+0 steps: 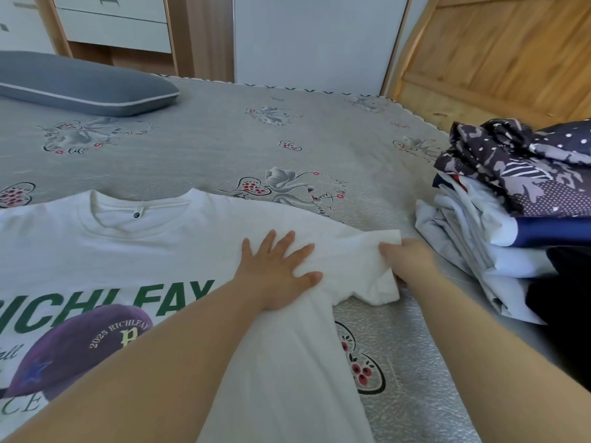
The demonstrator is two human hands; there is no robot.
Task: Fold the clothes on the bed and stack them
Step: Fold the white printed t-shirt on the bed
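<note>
A white T-shirt (134, 251) with green letters and a purple cap print lies face up on the bed (224, 148), collar toward the far side. My left hand (278, 270) presses flat on its right shoulder with fingers spread. My right hand (406, 262) grips the edge of the shirt's right sleeve (367, 260), which is bunched. A pile of other clothes (511, 219), dark patterned, white and navy pieces, sits at the right side of the bed.
A grey pillow (80, 84) lies at the far left of the bed. A wooden headboard (499, 52) stands at the far right, behind the pile. White drawers (115, 24) and a white cabinet stand beyond the bed.
</note>
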